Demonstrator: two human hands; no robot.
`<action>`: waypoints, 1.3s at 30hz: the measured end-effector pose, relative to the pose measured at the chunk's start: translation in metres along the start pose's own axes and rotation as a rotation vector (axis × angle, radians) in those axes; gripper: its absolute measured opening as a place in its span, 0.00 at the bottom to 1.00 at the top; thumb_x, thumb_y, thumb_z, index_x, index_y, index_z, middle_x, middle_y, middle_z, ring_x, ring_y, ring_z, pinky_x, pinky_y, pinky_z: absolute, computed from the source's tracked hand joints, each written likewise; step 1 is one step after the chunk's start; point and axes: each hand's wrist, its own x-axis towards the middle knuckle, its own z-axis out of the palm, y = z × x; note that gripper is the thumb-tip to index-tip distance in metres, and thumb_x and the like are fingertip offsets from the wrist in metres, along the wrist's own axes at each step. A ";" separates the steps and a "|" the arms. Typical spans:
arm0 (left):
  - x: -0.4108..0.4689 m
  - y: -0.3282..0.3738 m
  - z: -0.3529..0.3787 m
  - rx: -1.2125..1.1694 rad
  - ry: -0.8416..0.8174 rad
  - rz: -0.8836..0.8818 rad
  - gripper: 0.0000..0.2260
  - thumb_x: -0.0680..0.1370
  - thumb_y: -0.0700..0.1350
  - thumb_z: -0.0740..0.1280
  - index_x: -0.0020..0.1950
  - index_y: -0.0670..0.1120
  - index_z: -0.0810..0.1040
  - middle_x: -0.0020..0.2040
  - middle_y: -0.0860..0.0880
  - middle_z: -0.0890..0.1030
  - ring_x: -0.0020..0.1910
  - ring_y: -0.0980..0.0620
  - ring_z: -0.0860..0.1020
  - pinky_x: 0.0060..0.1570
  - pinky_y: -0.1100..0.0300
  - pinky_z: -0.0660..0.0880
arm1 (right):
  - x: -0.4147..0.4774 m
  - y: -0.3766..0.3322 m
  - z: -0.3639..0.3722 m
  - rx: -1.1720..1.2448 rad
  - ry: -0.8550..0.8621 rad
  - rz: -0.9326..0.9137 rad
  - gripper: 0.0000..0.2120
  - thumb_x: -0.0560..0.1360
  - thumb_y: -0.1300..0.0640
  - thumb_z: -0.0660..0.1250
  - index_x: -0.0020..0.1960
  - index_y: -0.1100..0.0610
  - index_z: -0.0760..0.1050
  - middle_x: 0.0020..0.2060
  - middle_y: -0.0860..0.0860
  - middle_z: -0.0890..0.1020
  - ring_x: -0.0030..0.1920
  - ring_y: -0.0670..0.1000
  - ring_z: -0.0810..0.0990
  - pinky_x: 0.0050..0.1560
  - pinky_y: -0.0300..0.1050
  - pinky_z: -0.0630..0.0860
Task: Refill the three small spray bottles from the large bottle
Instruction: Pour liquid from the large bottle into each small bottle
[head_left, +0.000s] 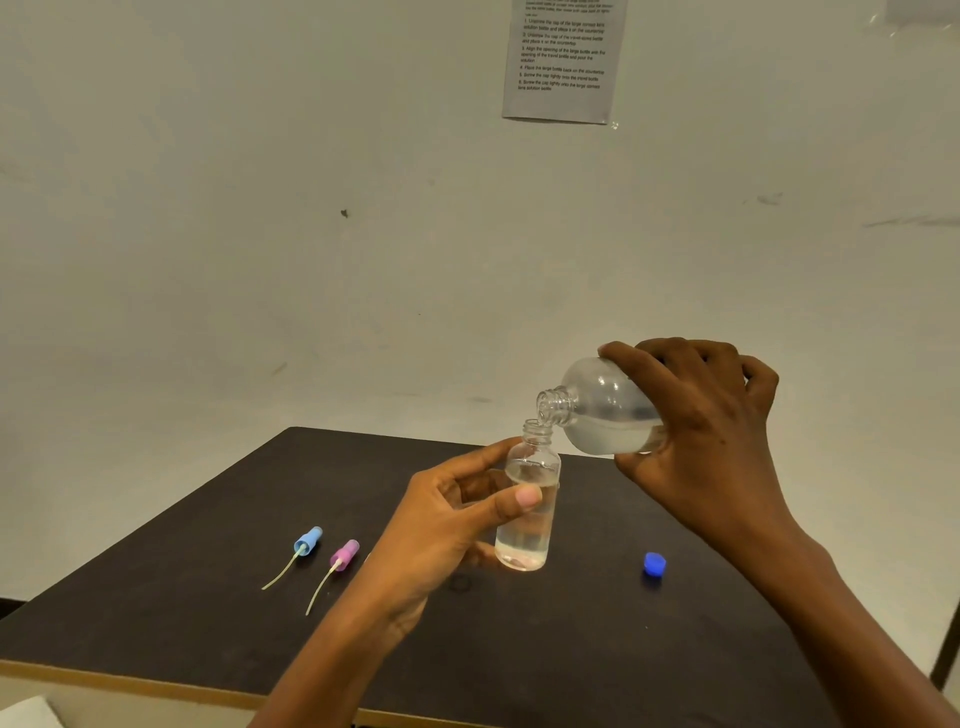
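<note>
Pale, scuffed wall (260, 208) fills the background, with a printed sheet (563, 57) of numbered steps taped high up. Below it is a dark, matte table (208, 613) with a light wooden edge.

The left hand (447, 525) grips a small spray bottle (527, 530), thumb across the front and fingers curled round the back. The bottle is clear, smooth and cylindrical, with a short threaded neck and no top. It stands upright, with its base at or just above the table; I cannot tell which. Clear liquid seems to reach close to its shoulder.

The right hand (706, 431) wraps round the body of the large bottle (602, 410), a rounder, frosted translucent one. It is held up and to the right of the left hand. Its long axis is tipped nearly level, the threaded neck pointing left and slightly down, so its mouth sits just above and beside the small bottle's mouth. Liquid pools along its lower side toward the neck. Any stream between the mouths is too thin to make out.

The pour turns on keeping those two narrow mouths lined up, since both are small and smooth plastic may slip.

To the left of the left hand lie a blue spray head (308, 540) and a pink spray head (344, 555), each trailing a thin pale dip tube toward the near edge. A blue cap (654, 564) sits on the table below the right hand. Only one small bottle is in view.
</note>
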 end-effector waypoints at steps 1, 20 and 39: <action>0.000 0.000 0.000 0.000 -0.001 -0.002 0.20 0.62 0.49 0.72 0.53 0.59 0.78 0.51 0.53 0.85 0.51 0.53 0.83 0.37 0.56 0.81 | 0.000 0.000 0.000 -0.001 0.000 -0.001 0.41 0.53 0.63 0.78 0.62 0.48 0.66 0.52 0.53 0.78 0.55 0.54 0.67 0.52 0.49 0.56; 0.000 -0.001 -0.001 -0.004 -0.006 -0.006 0.21 0.61 0.49 0.72 0.54 0.58 0.78 0.51 0.51 0.85 0.51 0.51 0.83 0.36 0.56 0.80 | 0.001 0.000 0.000 -0.009 -0.002 -0.008 0.41 0.53 0.62 0.79 0.62 0.48 0.66 0.52 0.54 0.78 0.55 0.54 0.67 0.52 0.49 0.56; 0.001 -0.002 0.000 -0.004 0.001 -0.006 0.21 0.62 0.48 0.72 0.54 0.58 0.78 0.50 0.51 0.85 0.50 0.52 0.83 0.35 0.57 0.80 | 0.001 0.000 0.001 -0.020 0.001 -0.008 0.40 0.53 0.62 0.79 0.62 0.48 0.67 0.52 0.53 0.78 0.55 0.54 0.68 0.53 0.48 0.56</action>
